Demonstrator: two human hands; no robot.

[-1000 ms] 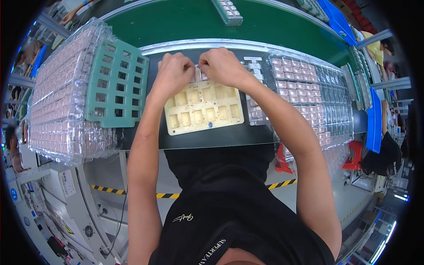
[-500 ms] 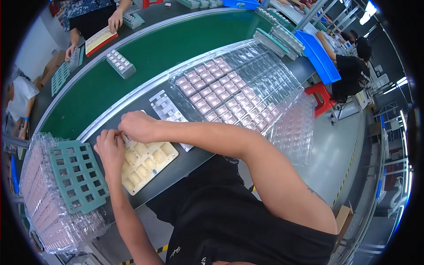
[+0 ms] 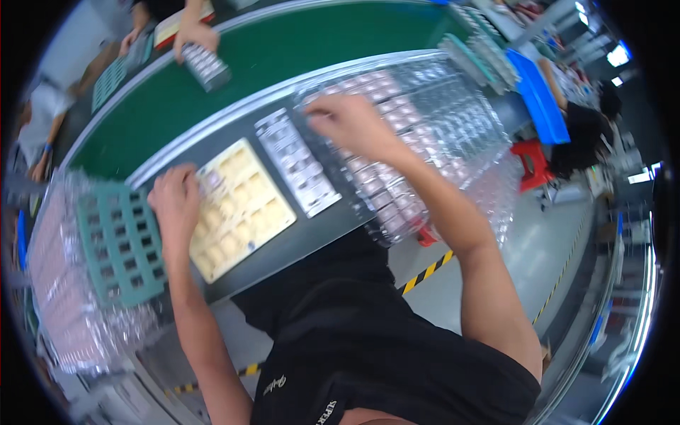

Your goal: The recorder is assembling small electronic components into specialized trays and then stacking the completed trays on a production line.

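A cream tray with square pockets [image 3: 244, 205] lies tilted on the dark bench before me. My left hand [image 3: 176, 202] is at its upper left side, fingers curled against the edge. One pinkish square piece [image 3: 213, 180] sits in a pocket near that hand. Farther right, my right hand [image 3: 350, 126] is over the near left part of a clear blister tray [image 3: 453, 117] with rows of pink pieces [image 3: 386, 202]. Its fingers are bent, but motion blurs them, and I cannot make out anything between them. Between both trays lies a narrow silvery plate with square openings [image 3: 297, 163].
A green slotted plate [image 3: 122, 244] leans on stacked plastic-wrapped pink pieces [image 3: 60, 283] at left. Beyond the bench curves a green conveyor belt [image 3: 283, 53], where a co-worker's hand [image 3: 197, 37] touches a grey block of pieces [image 3: 207, 67]. A blue bin [image 3: 538, 95] stands at right.
My right hand has left the cream tray and swung right to the blister tray, uncovering the pinkish piece. My left hand stays by the cream tray. The co-worker's hand has reached the grey block.
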